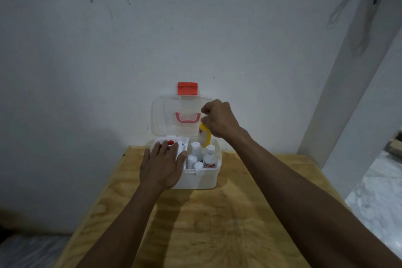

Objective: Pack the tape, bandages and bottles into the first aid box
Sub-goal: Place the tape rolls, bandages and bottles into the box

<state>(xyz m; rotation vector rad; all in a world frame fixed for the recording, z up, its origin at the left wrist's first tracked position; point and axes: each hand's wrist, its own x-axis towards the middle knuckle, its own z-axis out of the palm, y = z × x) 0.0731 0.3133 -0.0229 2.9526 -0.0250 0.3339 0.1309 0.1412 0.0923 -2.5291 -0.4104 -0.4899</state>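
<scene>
A white first aid box (pixel 202 179) stands open at the far end of a wooden table, its clear lid (pixel 165 115) with a red latch (pixel 187 88) leaning back against the wall. My right hand (pixel 219 118) holds a yellow bottle (pixel 204 137) by its top, hanging upright over the box's right compartment. Several white bottles (pixel 210 158) and white rolls (pixel 192 161) stand in that compartment. My left hand (pixel 162 164) lies flat, fingers spread, on the box's left side, beside a red-capped item (pixel 170 142).
The plywood table (pixel 195 224) reaches toward me from the box. A white wall rises right behind the box. A white pillar (pixel 339 98) stands at the right, with pale floor (pixel 378 198) beyond the table's right edge.
</scene>
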